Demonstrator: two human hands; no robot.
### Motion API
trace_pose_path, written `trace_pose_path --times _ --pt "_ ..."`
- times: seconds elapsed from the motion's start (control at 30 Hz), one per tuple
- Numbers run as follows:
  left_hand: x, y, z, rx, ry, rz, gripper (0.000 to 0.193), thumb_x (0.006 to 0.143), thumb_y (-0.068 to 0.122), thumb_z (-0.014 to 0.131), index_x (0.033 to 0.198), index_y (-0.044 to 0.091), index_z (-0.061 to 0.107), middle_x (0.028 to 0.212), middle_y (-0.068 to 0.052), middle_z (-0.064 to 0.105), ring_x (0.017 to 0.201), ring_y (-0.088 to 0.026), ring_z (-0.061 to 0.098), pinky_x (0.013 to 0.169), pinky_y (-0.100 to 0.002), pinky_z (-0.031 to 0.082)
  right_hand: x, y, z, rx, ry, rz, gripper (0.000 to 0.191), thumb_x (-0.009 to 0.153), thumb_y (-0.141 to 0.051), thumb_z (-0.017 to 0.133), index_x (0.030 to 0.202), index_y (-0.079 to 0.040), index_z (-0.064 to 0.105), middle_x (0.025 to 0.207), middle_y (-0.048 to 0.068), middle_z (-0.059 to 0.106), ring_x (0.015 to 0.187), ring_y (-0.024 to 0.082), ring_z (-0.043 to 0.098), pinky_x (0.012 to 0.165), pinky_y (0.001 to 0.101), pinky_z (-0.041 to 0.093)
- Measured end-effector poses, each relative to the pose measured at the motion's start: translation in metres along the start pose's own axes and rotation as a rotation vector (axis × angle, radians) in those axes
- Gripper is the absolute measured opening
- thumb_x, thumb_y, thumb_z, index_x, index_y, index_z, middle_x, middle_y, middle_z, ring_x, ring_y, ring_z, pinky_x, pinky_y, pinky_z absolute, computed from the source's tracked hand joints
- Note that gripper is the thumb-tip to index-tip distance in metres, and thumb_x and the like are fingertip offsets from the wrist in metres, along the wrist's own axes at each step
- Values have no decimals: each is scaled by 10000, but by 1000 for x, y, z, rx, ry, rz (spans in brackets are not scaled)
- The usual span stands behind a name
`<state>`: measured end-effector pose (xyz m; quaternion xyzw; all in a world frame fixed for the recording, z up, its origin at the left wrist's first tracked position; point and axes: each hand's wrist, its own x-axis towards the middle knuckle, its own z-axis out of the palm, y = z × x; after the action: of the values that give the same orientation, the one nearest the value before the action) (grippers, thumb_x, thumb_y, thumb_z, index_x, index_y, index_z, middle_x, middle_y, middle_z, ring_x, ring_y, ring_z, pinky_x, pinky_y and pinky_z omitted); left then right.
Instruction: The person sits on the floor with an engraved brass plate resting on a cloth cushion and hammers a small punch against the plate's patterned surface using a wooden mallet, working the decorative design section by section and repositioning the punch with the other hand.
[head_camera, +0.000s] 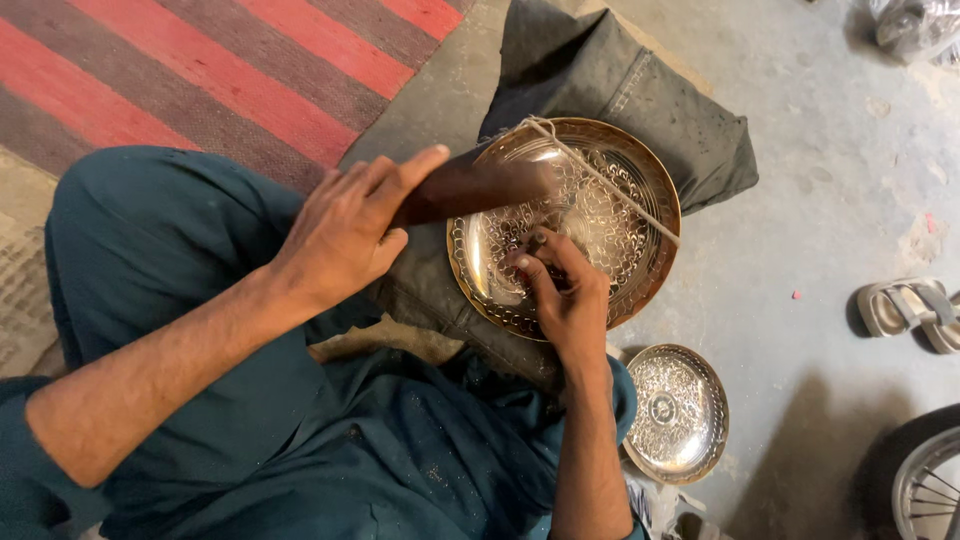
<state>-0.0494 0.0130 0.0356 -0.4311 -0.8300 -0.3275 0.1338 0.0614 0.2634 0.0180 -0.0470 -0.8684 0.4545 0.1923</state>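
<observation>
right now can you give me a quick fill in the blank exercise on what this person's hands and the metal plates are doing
1. The left hand grips a dark wooden ____.
2. The large engraved brass plate rests on a dark grey ____.
3. The right hand presses a small tool onto the ____ plate.
4. The smaller silver plate lies on the concrete ____.

Missing words: mallet; cushion; large; floor
</observation>
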Motion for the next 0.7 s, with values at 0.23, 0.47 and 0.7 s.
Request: trace_pose_path --times 0.23,0.47,0.7 --pt "1 -2 2 179 24 68 773 902 33 660 1601 207 378 1025 -59 542 951 -264 569 870 -454 434 -1 1 -1 28 0 -36 243 961 -55 714 1202 -37 687 954 64 804 836 113 749 760 272 569" --pt "1 -1 -2 325 -30 76 749 922 15 663 1587 245 409 1024 -55 546 922 -256 567 847 -448 437 -1 -3 -1 10 -8 1 218 962 -69 715 1177 -33 700 927 58 804 812 106 728 752 263 552" --pt "4 1 -2 464 -58 72 729 934 16 677 1571 278 440 1008 -34 548 913 -234 577 825 -439 454 -1 -3 0 55 -2 32 249 963 -53 691 1211 -33 696 951 53 804 865 100 730 770 262 563"
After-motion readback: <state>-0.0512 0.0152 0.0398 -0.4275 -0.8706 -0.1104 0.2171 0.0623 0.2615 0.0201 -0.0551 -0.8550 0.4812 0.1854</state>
